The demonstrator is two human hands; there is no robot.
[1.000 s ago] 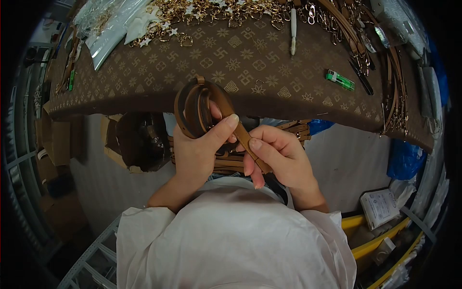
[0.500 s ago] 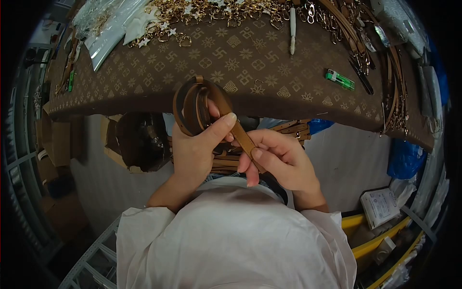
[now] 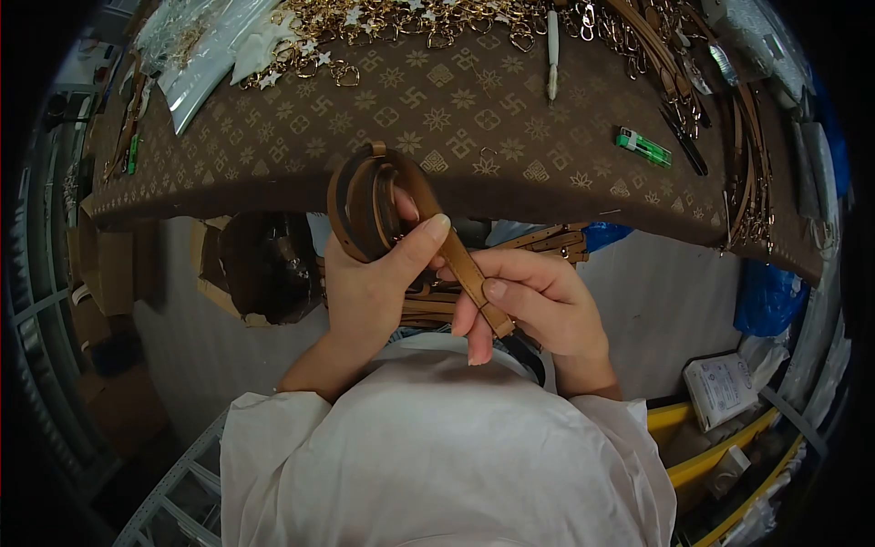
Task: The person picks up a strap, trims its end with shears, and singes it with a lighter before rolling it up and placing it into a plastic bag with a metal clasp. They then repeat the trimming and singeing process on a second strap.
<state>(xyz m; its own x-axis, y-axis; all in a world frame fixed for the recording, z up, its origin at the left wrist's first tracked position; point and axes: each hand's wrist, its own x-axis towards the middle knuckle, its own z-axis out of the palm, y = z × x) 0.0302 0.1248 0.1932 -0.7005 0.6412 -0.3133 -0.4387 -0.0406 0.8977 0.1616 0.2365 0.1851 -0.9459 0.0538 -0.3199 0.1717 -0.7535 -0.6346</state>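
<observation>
A brown leather strap [image 3: 465, 271] runs diagonally between my hands, its upper part coiled in loops with dark inner faces. My left hand [image 3: 378, 273] is closed round the coil, the thumb pressed on the strap. Lower on the right, my right hand [image 3: 538, 301] pinches the straight part between thumb and fingers. Beyond the fingers the strap's lower end shows a narrow loop, with a dark band below it. More brown straps [image 3: 547, 242] lie under and behind my hands, in front of my lap.
A patterned brown cloth [image 3: 383, 118] covers the table ahead. On it are gold clasps [image 3: 437, 27], a white-handled tool [image 3: 552, 55], a green cutter [image 3: 643, 146], black tweezers [image 3: 684, 141] and hanging straps. An open carton [image 3: 214, 269] stands below, at left.
My right hand has shifted slightly down and right along the strap, and more of the strap's lower end shows. My left hand has barely moved.
</observation>
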